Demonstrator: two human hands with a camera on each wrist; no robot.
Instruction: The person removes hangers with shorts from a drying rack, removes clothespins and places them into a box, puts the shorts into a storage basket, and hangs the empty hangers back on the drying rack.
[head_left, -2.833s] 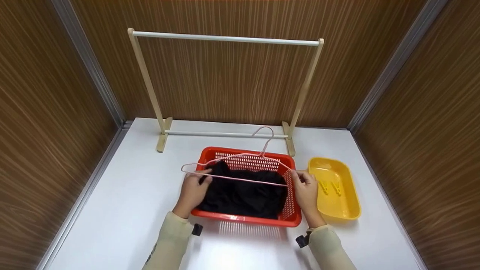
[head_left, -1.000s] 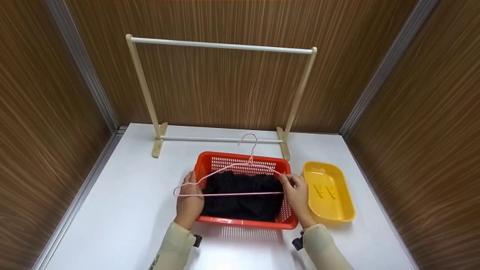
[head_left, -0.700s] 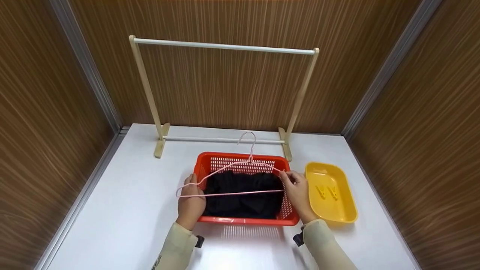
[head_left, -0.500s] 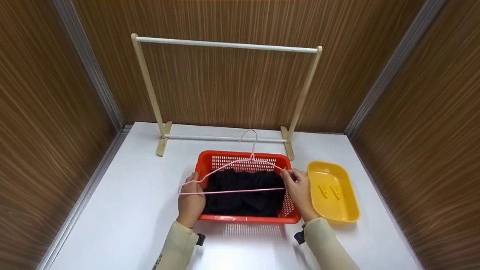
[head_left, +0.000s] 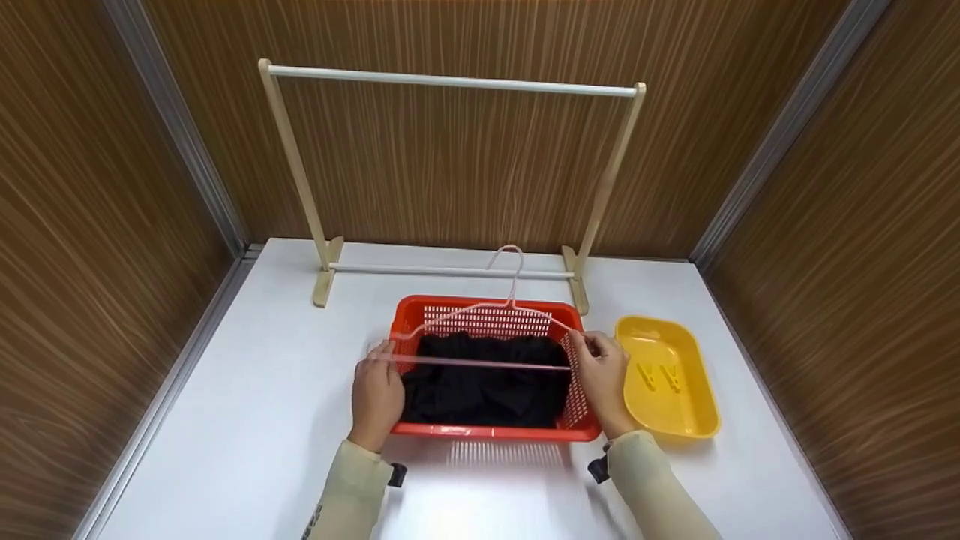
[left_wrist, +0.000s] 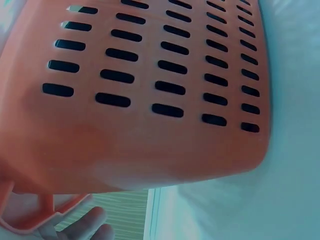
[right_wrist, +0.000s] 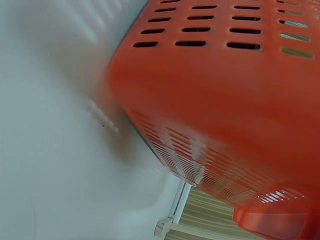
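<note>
My right hand [head_left: 602, 379] pinches the right shoulder of a thin pink clothes hanger [head_left: 480, 364] between thumb and forefinger. The hanger spans the red basket [head_left: 495, 433], hook pointing to the back. Its left end is blurred and overlaps the fingertips of my left hand [head_left: 377, 397]. That hand lies along the basket's left side with its fingers fairly straight, pointing away. In the left wrist view, fingers [left_wrist: 87, 225] show beside the basket's handle. Crumpled black cloth [head_left: 487, 397] fills the basket below the hanger. The right wrist view shows only the basket's outer wall [right_wrist: 200, 95] and table.
Behind the basket stands a wooden rack [head_left: 450, 78] with a white top rail and a lower rail. A yellow tray [head_left: 667, 420] at the right holds two yellow clothespins [head_left: 673, 379]. Wood-patterned panels enclose the white table [head_left: 247, 360] at the back and sides.
The hanger's left end has swung up and back, from across my left hand to its fingertips. Earlier, my left hand shifted from over the cloth to the basket's left side. My right hand keeps its pinch.
</note>
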